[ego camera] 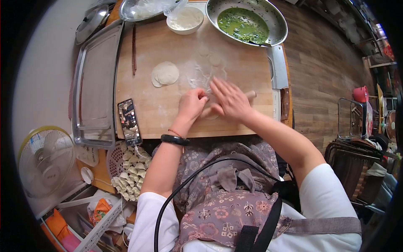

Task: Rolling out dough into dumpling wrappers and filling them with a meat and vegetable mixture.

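My left hand has its thumb and fingertips drawn together over the floured wooden board; whether anything is between them is hidden. My right hand, slightly blurred, lies flat with fingers extended across a wooden rolling pin. The pin slants beneath that hand, and its other end shows beside my left wrist. Below the pin, near my right palm, a pale edge of dough is partly visible. Left of my hands lies a stack of round dough wrappers. Beyond them are small flattened dough pieces.
A steel bowl of green liquid and a flour bowl stand at the back. A cleaver lies right. Chopsticks, a phone and a metal tray are left. Dumplings fill a colander below; a fan stands nearby.
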`<state>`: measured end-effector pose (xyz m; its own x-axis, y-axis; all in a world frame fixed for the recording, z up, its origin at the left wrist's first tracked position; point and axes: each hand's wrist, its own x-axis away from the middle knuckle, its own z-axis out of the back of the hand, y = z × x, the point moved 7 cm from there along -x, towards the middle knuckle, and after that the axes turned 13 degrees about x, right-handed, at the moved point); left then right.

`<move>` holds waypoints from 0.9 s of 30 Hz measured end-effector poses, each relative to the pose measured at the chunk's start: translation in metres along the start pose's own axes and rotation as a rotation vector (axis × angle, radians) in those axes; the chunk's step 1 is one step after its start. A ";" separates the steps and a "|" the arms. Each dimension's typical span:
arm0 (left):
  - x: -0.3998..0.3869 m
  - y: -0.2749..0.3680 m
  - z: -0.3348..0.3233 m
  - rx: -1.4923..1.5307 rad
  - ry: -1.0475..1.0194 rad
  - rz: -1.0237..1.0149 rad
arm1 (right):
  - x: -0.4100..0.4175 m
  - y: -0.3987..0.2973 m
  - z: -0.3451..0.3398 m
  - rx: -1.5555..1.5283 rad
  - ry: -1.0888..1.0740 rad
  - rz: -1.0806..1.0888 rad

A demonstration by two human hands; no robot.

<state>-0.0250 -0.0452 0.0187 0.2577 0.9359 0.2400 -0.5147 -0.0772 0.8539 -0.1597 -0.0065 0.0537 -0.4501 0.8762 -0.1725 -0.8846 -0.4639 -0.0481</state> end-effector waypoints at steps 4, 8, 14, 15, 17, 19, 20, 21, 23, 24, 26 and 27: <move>0.011 -0.036 -0.004 0.401 0.000 0.144 | 0.079 -0.020 0.013 -0.020 -0.129 0.173; 0.026 -0.006 -0.013 0.305 0.104 0.059 | 0.039 -0.008 0.006 0.000 -0.103 0.131; 0.028 -0.022 -0.024 0.695 0.095 0.156 | 0.049 -0.005 0.013 -0.033 -0.033 0.066; 0.031 -0.031 -0.034 1.180 0.053 0.237 | 0.065 -0.005 0.015 -0.035 -0.025 0.072; 0.026 -0.031 -0.028 1.302 0.034 0.275 | 0.092 -0.007 0.005 0.044 -0.107 0.168; 0.014 -0.022 0.005 1.360 0.184 0.238 | 0.093 -0.006 0.002 0.049 -0.077 0.141; 0.003 -0.013 0.025 1.330 0.223 0.173 | 0.094 -0.003 0.003 0.058 -0.048 0.120; -0.005 -0.009 0.052 1.295 0.285 0.104 | 0.092 -0.005 0.005 0.051 -0.042 0.130; -0.024 -0.012 0.105 0.156 0.676 -0.211 | 0.088 -0.010 0.005 -0.016 -0.060 0.121; -0.041 0.005 0.095 -0.091 0.597 -0.325 | 0.086 -0.012 0.005 -0.028 -0.055 0.126; -0.085 0.030 0.045 -0.341 0.317 -0.516 | 0.088 -0.011 0.006 -0.026 -0.063 0.141; -0.106 0.035 0.022 -0.428 0.298 -0.611 | 0.087 -0.010 0.006 -0.006 -0.069 0.132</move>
<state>-0.0518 -0.1545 0.0337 0.3971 0.8273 -0.3973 -0.6380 0.5600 0.5285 -0.1911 0.0752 0.0451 -0.5699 0.8143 -0.1099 -0.8166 -0.5762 -0.0351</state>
